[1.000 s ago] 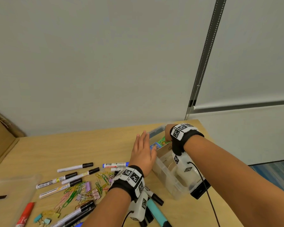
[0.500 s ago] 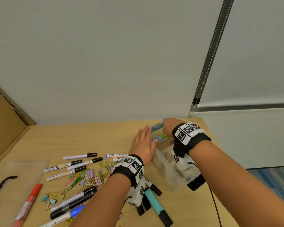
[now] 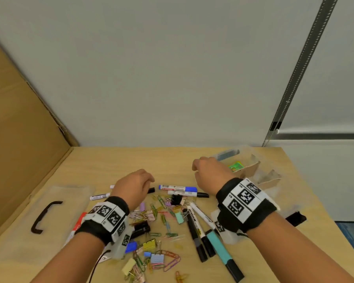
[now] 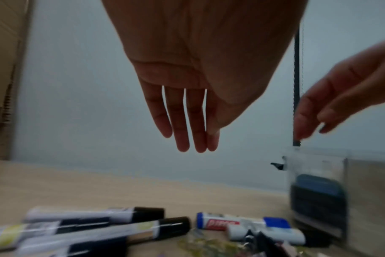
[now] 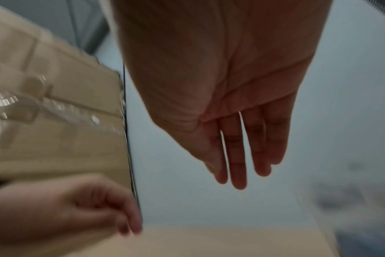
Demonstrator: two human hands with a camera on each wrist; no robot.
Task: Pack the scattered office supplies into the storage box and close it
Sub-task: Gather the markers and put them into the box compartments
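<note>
A clear storage box [image 3: 244, 150] stands open at the back right of the table, blurred, with a blue item and a green item inside. My right hand [image 3: 200, 170] hovers just left of it, fingers straight and empty in the right wrist view [image 5: 240, 173]. Above the white markers [image 3: 99, 196] hangs my left hand [image 3: 139, 182], its fingers straight and holding nothing [image 4: 193, 146]. A blue-capped marker [image 3: 178, 188], black markers [image 3: 194, 225], a teal highlighter [image 3: 221, 248] and several coloured clips [image 3: 164, 217] lie scattered between my arms.
The clear lid [image 3: 70, 201] with a black handle [image 3: 44, 216] lies flat at the left, a red marker [image 3: 78, 223] beside it. A cardboard panel [image 3: 18, 139] leans along the left side. The table's right edge runs close behind the box.
Both hands have drawn back from the box toward the left. My left hand left the box's side and now hangs over the markers. The head view has tilted down.
</note>
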